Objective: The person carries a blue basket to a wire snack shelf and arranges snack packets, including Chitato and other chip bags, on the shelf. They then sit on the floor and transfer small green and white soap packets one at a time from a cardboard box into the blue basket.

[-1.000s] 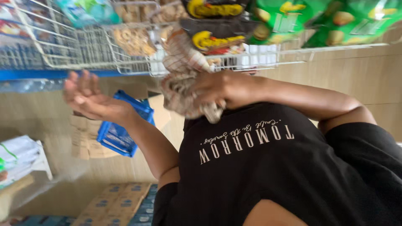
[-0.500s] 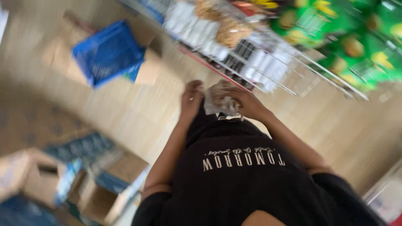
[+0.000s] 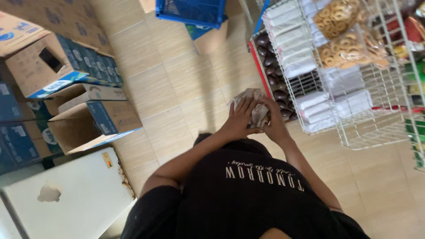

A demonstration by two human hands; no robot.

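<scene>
My left hand (image 3: 240, 118) and my right hand (image 3: 273, 123) are pressed together in front of my chest, both closed around a crumpled bundle of clear plastic snack packets (image 3: 253, 102). The left hand's fingers lie over the top of the bundle, and the right hand cups it from the right side. Both forearms reach up from my black t-shirt (image 3: 248, 194). The bundle hangs over the tiled floor, just left of a tray of dark round items (image 3: 272, 75) at the foot of a wire rack.
A white wire rack (image 3: 354, 128) on the right holds bags of ring-shaped snacks (image 3: 341, 22) and white packets (image 3: 305, 57). A blue plastic crate (image 3: 190, 11) sits at the top. Open cardboard boxes (image 3: 84, 119) line the left, with a white appliance top (image 3: 71, 199) below them.
My left hand, open and apart a second ago, has come onto the bundle beside my right hand. The view has swung from the rack shelves down to the floor and boxes.
</scene>
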